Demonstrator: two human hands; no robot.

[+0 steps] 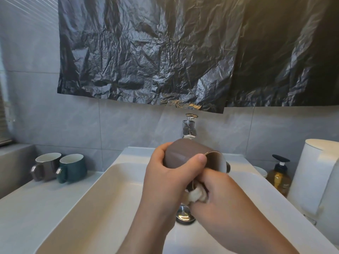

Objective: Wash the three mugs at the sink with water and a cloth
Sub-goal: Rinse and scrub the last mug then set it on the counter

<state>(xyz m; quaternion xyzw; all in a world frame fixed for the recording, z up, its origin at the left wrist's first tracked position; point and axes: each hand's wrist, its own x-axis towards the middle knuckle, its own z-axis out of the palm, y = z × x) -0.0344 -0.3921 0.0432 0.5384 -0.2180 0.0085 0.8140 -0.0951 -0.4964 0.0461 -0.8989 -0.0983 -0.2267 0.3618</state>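
Over the white sink (95,195) my left hand (165,176) grips a brown mug (185,153), tilted on its side with its white-lined mouth facing right. My right hand (218,195) holds a bunched white cloth (197,196) against the mug's lower rim, its fingers curled round the cloth. Two more mugs stand upright on the counter at the left: a grey-brown mug (46,166) and, touching its right side, a dark green mug (72,168). Both have tags on their handles.
A chrome tap (189,128) rises behind the held mug, and the chrome drain (184,216) lies under my hands. An amber pump bottle (278,176) and a white toilet tank (319,176) stand at the right. Black plastic sheeting (183,52) covers the wall above.
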